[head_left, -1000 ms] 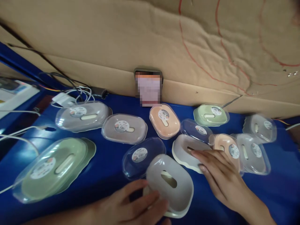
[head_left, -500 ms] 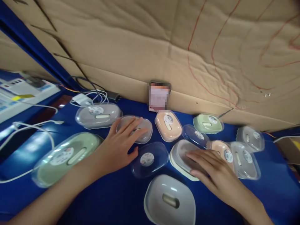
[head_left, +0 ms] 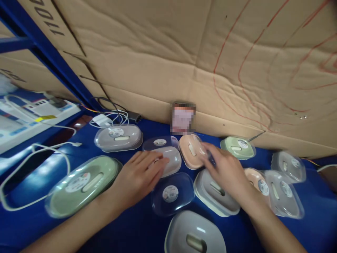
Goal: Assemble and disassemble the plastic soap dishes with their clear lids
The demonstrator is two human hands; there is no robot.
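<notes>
A grey dish [head_left: 173, 162] is set near the centre of the blue table [head_left: 129, 228], its near side overlapped by the fingers of the left hand [head_left: 137, 177]; whether it is clamped or only touched cannot be told. Half a second ago it was seen with its label on top; now its top is bare, and a clear cover [head_left: 168, 141] with a label is seen just behind it.

Just to the right, a peach dish [head_left: 187, 155] is reached by the right hand [head_left: 226, 170], which has been shifted there from the right-hand grey dish [head_left: 207, 196]. A transparent edge is seen at the right fingertips, but blur hides whether anything is gripped. The label seen earlier on the peach dish can no longer be made out.

In front of the left hand's dish, another clear cover [head_left: 171, 207] is laid flat as before. Nearest the viewer, a front grey dish [head_left: 186, 226] is partly cut off by the lower edge. To the left, a covered green dish [head_left: 64, 202] is left unmoved. The table is backed by a cardboard wall [head_left: 158, 52].
</notes>
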